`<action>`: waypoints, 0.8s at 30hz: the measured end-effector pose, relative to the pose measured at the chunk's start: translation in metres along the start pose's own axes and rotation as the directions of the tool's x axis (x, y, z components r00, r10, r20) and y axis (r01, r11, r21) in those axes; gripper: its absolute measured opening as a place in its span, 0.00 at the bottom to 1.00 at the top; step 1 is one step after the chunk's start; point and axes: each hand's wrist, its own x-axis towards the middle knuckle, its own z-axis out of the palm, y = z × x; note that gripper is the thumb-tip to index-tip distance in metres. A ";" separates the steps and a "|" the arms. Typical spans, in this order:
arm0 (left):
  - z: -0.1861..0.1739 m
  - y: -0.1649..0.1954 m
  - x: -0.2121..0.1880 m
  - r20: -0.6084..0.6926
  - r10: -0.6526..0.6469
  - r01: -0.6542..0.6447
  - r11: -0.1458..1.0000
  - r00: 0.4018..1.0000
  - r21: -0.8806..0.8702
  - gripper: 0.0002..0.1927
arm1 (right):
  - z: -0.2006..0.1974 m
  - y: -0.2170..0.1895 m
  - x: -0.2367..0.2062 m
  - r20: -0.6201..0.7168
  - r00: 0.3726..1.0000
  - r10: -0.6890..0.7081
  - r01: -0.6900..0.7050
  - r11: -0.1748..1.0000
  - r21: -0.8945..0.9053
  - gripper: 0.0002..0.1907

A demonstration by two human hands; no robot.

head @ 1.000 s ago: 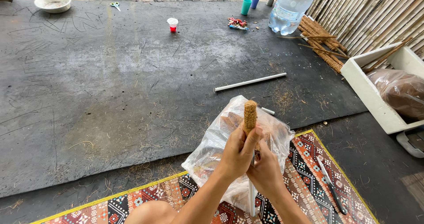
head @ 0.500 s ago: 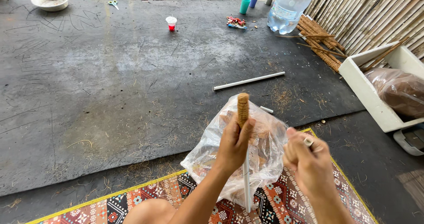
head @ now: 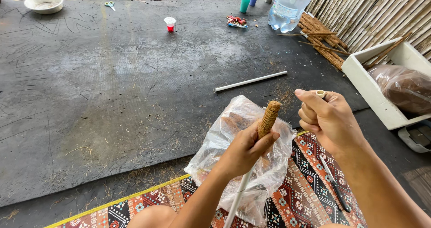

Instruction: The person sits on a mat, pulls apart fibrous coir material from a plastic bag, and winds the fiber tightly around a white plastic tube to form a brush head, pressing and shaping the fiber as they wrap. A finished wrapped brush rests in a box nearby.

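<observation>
While the left hand [head: 244, 149] gripped a white pipe [head: 240, 194] just below its coir-wrapped top [head: 268, 118], fingers curled tight round it, the pipe stood tilted, its wrapped end leaning to the far right. Behind the pipe sat a crumpled clear plastic bag [head: 238, 133] holding brown fibre, resting partly on a patterned mat [head: 305, 196] with a yellow border, near the person. To the right, the right hand [head: 330, 120] was raised and closed in a loose fist, pinching a small pale ring-shaped piece [head: 320, 93] between thumb and forefinger, well apart from the wrapped pipe top. A dark-handled tool [head: 334, 185] lay on the mat beneath that hand. Farther off, on the dark rubber sheet [head: 103, 88] covering the floor, a bare white pipe [head: 250, 81] lay alone. At the far right stood a large clear water bottle [head: 289, 5], with a bundle of coir-wrapped sticks [head: 323, 41] beside it and a white tub [head: 377, 95] holding a bag of brown fibre [head: 404, 86]. At the far left sat a metal bowl [head: 44, 2], with small scissors [head: 110, 4] and a little red-filled cup [head: 170, 23] toward the middle.
</observation>
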 end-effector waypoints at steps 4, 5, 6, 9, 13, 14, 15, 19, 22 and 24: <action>0.000 0.002 0.001 0.040 -0.076 0.071 0.990 0.996 0.119 0.14 | -0.007 0.004 -0.009 -0.017 0.999 -0.034 0.032 0.993 -0.112 0.27; 0.001 0.001 0.001 0.056 -0.091 0.082 0.985 0.994 0.152 0.15 | -0.010 0.007 -0.011 -0.017 0.999 -0.043 0.040 0.990 -0.134 0.27; 0.004 0.000 0.001 0.051 -0.078 0.068 0.982 0.996 0.176 0.15 | -0.014 0.010 -0.014 -0.019 0.998 -0.055 0.051 0.987 -0.155 0.27; 0.014 -0.003 0.009 0.029 -0.042 0.032 0.958 0.999 0.284 0.16 | -0.031 0.016 -0.027 -0.025 0.997 -0.074 0.067 0.976 -0.206 0.27; 0.031 -0.005 0.030 -0.054 0.045 -0.013 0.876 0.998 0.482 0.14 | -0.050 0.015 -0.051 -0.040 0.991 -0.131 0.105 0.913 -0.394 0.27; 0.037 -0.005 0.035 -0.061 0.100 -0.054 0.850 0.993 0.525 0.13 | -0.051 0.014 -0.060 -0.041 0.988 -0.148 0.109 0.868 -0.484 0.27; 0.043 -0.005 0.039 -0.088 0.110 -0.042 0.825 0.990 0.563 0.12 | -0.052 0.012 -0.069 -0.044 0.986 -0.163 0.109 0.815 -0.570 0.26; 0.070 -0.010 0.047 -0.114 0.085 0.021 0.706 0.990 0.708 0.08 | -0.047 -0.001 -0.099 0.184 0.954 -0.239 0.280 0.478 -0.833 0.25; 0.097 -0.014 0.046 -0.024 -0.045 0.045 0.572 0.999 0.819 0.07 | -0.050 -0.009 -0.097 0.286 0.940 -0.184 0.333 0.324 -0.886 0.23; 0.113 -0.015 0.036 0.081 -0.039 -0.050 0.514 0.996 0.857 0.06 | -0.062 -0.011 -0.085 0.371 0.911 -0.180 0.408 0.271 -0.872 0.20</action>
